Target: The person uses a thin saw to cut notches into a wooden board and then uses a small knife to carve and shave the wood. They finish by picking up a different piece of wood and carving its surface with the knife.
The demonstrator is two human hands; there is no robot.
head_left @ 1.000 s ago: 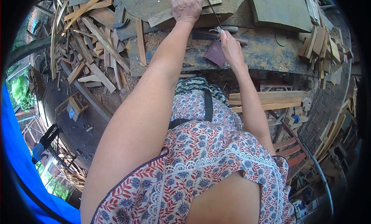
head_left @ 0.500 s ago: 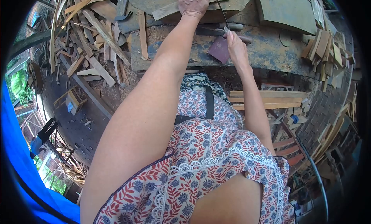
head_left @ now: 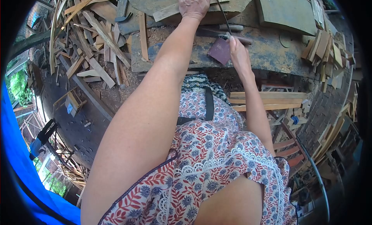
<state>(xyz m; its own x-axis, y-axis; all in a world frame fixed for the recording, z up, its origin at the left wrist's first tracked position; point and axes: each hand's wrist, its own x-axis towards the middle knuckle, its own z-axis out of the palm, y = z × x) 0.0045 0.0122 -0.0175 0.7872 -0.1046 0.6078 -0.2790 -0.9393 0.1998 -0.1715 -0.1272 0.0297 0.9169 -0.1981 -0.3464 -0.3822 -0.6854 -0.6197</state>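
My left hand presses down on a wooden strip, fingers curled over it at the top edge of the view. Under the strip is a thick, rounded wooden block. My right hand is closed round the near end of a tool with a long, thin, dark blade; its handle is hidden in my grip. The blade slants up and away, crossing the block's edge just right of my left hand. Beside my right hand lies a flat purplish square. Tools with round handles lie just beyond it.
Wood offcuts are heaped at the left. A large wooden slab stands at the back right of the worn bench, near a stack of short pieces. Long boards lie below the bench's right side.
My right hand has drawn slightly back toward me with the bladed tool. My left hand and the wooden strip stay in place.
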